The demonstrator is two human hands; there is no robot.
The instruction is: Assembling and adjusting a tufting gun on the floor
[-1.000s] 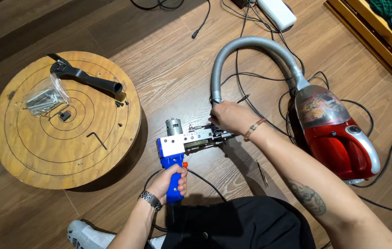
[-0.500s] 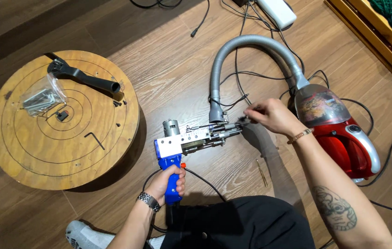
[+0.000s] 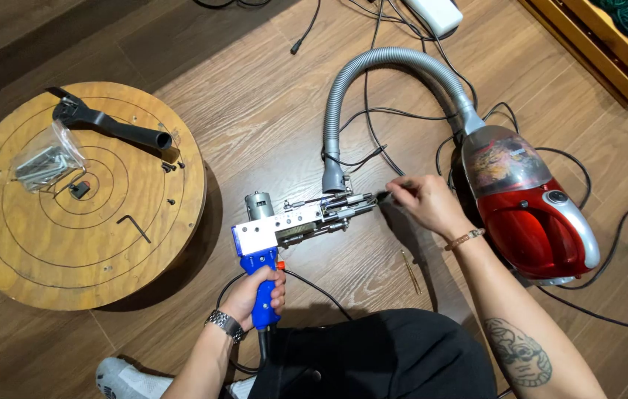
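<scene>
My left hand (image 3: 255, 292) grips the blue handle of a tufting gun (image 3: 292, 222) that lies flat on the wooden floor, its metal needle end pointing right. My right hand (image 3: 426, 203) is at that needle tip, fingers pinched on a small dark part right at the tip. The grey hose nozzle (image 3: 332, 179) of a red vacuum cleaner (image 3: 532, 210) rests just above the gun's front.
A round wooden board (image 3: 26, 244) on the left carries a black handle part (image 3: 114, 127), a plastic bag of screws (image 3: 46, 159), an Allen key (image 3: 135, 227) and loose screws. Black cables (image 3: 373, 111) cross the floor. A thin tool (image 3: 410, 272) lies near my knee. A wooden crate (image 3: 587, 52) sits top right.
My right hand slid from the gun's middle out to the needle tip on the right. The left hand kept its grip on the handle.
</scene>
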